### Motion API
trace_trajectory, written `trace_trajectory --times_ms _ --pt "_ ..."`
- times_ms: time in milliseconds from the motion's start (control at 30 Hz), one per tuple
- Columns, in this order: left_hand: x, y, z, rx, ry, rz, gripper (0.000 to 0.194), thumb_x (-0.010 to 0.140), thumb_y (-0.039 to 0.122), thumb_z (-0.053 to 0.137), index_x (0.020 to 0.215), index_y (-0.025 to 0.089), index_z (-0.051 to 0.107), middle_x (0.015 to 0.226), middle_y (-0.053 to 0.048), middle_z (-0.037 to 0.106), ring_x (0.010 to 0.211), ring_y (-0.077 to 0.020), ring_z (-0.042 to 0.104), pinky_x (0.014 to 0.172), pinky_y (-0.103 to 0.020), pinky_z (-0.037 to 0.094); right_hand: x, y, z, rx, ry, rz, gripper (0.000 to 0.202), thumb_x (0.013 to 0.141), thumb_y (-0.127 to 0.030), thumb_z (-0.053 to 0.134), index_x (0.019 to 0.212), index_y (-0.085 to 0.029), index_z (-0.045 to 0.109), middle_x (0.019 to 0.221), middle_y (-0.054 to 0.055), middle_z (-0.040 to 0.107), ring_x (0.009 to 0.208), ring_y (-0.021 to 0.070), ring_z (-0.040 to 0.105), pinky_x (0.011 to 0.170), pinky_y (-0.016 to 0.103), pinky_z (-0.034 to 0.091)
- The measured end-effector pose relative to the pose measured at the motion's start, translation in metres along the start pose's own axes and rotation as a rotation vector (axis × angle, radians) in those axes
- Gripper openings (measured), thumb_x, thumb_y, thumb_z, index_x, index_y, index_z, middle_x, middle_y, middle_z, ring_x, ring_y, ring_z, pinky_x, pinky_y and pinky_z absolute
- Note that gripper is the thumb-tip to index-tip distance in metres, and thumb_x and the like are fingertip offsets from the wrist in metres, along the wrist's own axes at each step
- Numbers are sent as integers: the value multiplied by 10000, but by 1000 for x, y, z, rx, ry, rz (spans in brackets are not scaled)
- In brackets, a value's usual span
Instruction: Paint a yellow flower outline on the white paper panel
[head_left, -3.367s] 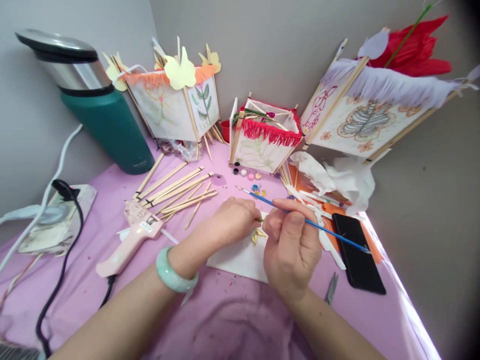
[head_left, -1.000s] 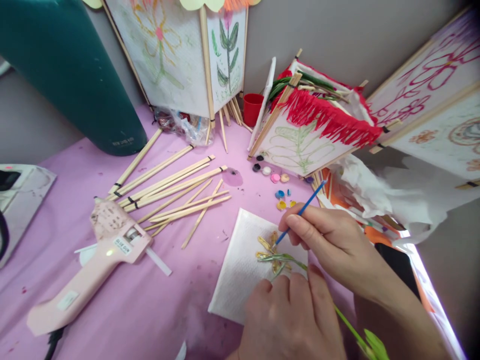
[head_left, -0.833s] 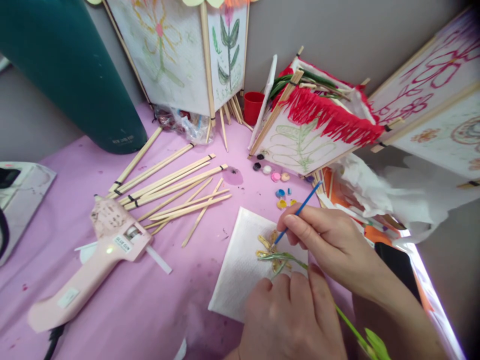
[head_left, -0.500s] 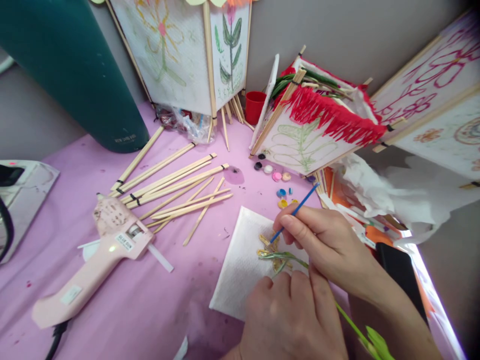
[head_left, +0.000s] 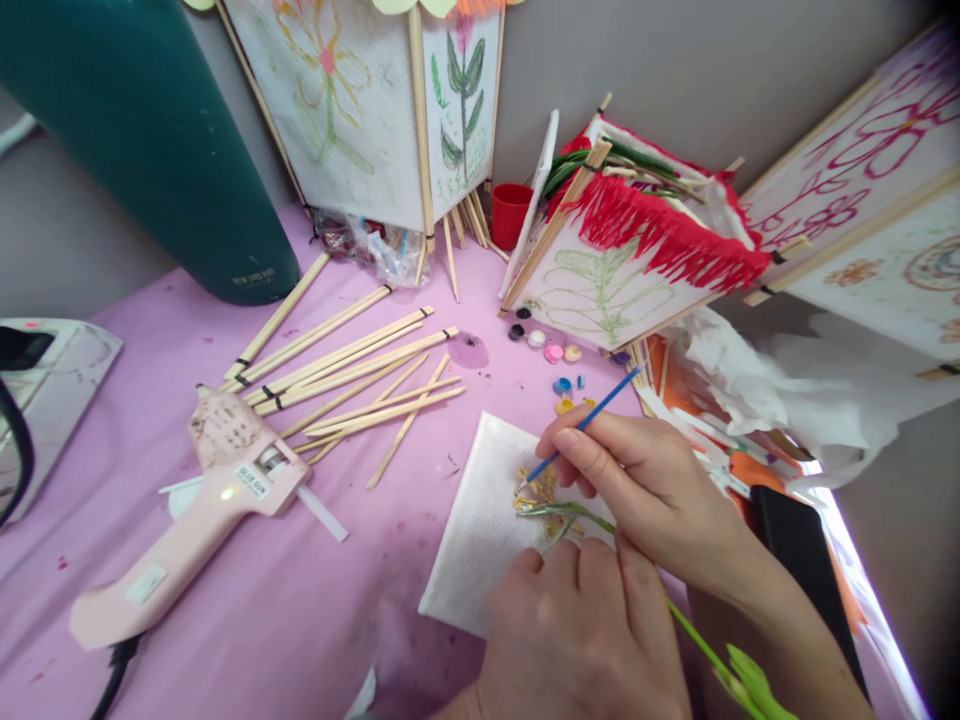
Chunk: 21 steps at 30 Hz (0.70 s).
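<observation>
Blue paintbrush (head_left: 600,408) tipped to a golden flower (head_left: 551,490)

Seen from the head camera, the brush slants down and leftward, pinched between thumb and fingers of the right hand (head_left: 637,490), its tip at the flower's petals. Closed around the flower's green stem is the left hand (head_left: 585,630), knuckles up, with its fingertips hidden beneath; the stem comes out again toward the lower right. Under the petals is a white pad (head_left: 469,540), laid on a purple tablecloth (head_left: 315,620).

Just beyond the pad sit small dabs of paint (head_left: 562,386), including blue, yellow, pink, white and black. Farther left, wooden sticks (head_left: 352,365) lie loosely grouped near a pink glue gun (head_left: 240,485). A red-fringed lantern (head_left: 600,290) stands behind the paints, next to a red cup (head_left: 512,215). Beyond the right forearm rests a black phone (head_left: 799,560).
</observation>
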<state>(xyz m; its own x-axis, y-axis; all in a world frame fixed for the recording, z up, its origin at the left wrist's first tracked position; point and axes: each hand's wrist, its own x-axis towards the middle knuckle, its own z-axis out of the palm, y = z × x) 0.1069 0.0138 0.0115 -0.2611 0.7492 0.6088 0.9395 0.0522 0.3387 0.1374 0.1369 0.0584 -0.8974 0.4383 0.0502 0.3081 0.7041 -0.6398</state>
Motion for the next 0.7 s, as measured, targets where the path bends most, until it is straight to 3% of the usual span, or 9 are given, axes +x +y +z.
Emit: trace_trajectory --times_ms 500,567,700 --pt "2 8 -1 -5 6 -70 159 813 113 401 783 121 557 574 -27 528 468 -136 488 413 -251 353 -2 -2 -1 93 -31 -12 243 914 -279 456 790 -195 648 598 -21 611 532 85 551 541 205 435" --pt "3 9 -2 1 -1 -99 184 815 99 393 823 108 577 575 -28 535 473 -149 504 408 -265 359 -3 -2 -3 158 35 15 239 911 -283 461 786 -197 645 619 -14 610 548 89 554 530 206 440" --pt "4 6 -6 5 -33 -62 288 830 91 360 995 54 593 622 -41 572 505 -165 548 407 -283 382 -12 1 -10 272 307 102 207 887 -312 504 798 -208 660 633 2 603 541 107 539 462 221 427"
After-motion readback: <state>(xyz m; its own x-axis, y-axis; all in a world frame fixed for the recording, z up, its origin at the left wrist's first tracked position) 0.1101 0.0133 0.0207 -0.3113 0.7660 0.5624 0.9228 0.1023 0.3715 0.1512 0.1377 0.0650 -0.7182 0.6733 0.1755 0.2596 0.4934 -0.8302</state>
